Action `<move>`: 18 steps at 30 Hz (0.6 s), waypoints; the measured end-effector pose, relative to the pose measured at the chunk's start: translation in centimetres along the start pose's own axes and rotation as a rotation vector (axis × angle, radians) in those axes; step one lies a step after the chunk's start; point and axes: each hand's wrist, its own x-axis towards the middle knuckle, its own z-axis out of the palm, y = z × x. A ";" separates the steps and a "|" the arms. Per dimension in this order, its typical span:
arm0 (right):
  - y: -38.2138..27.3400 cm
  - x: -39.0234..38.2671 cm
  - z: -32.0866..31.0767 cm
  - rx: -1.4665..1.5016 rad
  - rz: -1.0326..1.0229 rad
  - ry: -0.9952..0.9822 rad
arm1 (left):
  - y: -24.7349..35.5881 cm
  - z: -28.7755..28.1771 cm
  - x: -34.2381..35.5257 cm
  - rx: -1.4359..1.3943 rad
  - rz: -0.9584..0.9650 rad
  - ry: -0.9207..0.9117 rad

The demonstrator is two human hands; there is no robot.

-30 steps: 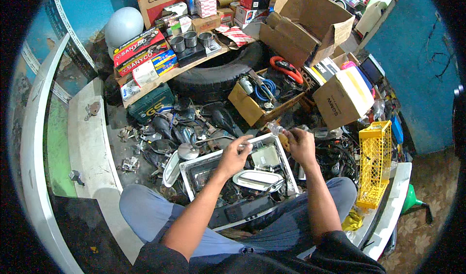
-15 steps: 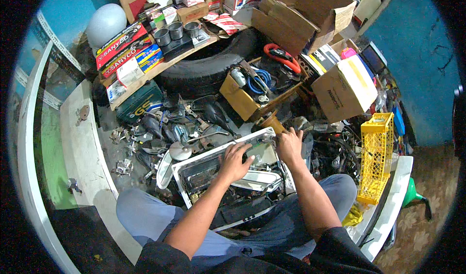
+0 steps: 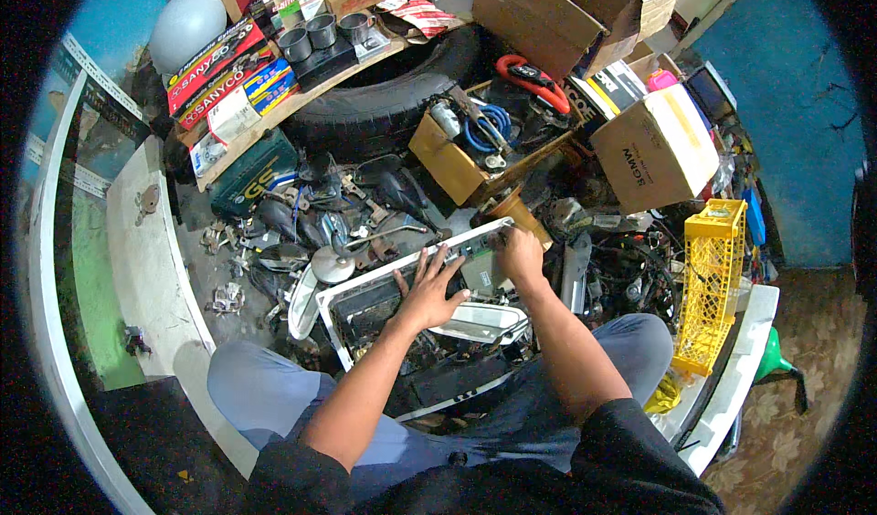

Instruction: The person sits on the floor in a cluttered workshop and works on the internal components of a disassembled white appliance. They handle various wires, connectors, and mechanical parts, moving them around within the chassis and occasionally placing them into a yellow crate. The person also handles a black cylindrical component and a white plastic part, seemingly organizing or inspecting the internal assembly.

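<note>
Cluttered workshop floor, metal scrap, cardboard boxes, rubber tyre [image 3: 384, 104]. Left hand [image 3: 427, 289] spread flat, fingers wide, on rectangular white-framed tray [image 3: 365, 287]; right hand [image 3: 521, 257] curled gripping its far rim.

A cluttered repair workshop: a tyre [image 3: 384, 104], cardboard boxes [image 3: 653, 145] and loose metal parts [image 3: 301, 232] crowd the floor.

Even, fairly bright overhead light, soft shadows, strong fisheye bending, dark vignetted rim.
</note>
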 end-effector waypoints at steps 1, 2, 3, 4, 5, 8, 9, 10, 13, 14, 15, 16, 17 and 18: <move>-0.8 0.2 -0.8 -0.049 0.064 -0.083 | -0.5 0.0 -0.2 -0.004 -0.006 -0.011; -1.4 0.7 -1.7 -0.100 0.130 -0.165 | -0.9 0.1 -0.5 -0.005 -0.012 -0.010; -2.1 1.3 -3.0 -0.110 0.183 -0.238 | -1.2 0.1 -0.6 -0.005 -0.013 -0.006; -2.0 1.7 -4.0 -0.054 0.134 -0.280 | -1.4 0.2 -0.7 -0.004 -0.012 -0.005; -2.0 2.0 -5.1 -0.051 0.155 -0.279 | -1.6 0.2 -0.8 -0.008 -0.010 -0.001; -1.0 1.9 -6.1 0.061 0.091 -0.234 | -1.0 0.5 -0.5 0.000 0.014 0.003; -1.6 1.7 -6.1 0.107 0.048 -0.199 | -1.0 0.7 -0.5 -0.010 0.009 0.016; -2.2 1.4 -6.1 0.154 0.005 -0.165 | -1.0 0.9 -0.5 0.003 0.003 0.011; -4.4 0.7 -6.9 0.176 0.016 -0.124 | -1.4 1.1 -0.5 0.018 -0.006 0.014; -4.8 0.5 -6.9 0.153 0.025 -0.127 | -1.6 1.3 -0.5 0.010 -0.005 0.024; -4.3 0.4 -6.5 0.197 0.018 -0.115 | -1.4 1.1 -0.5 0.005 0.006 0.032; -3.7 0.3 -6.1 0.192 0.023 -0.118 | -1.2 1.0 -0.5 0.000 0.016 0.040; -3.2 0.3 -5.8 0.186 0.027 -0.121 | -1.0 0.9 -0.5 0.004 0.014 0.017; -3.1 0.6 -5.5 0.184 0.025 -0.123 | -1.0 0.6 -0.5 0.004 0.009 0.019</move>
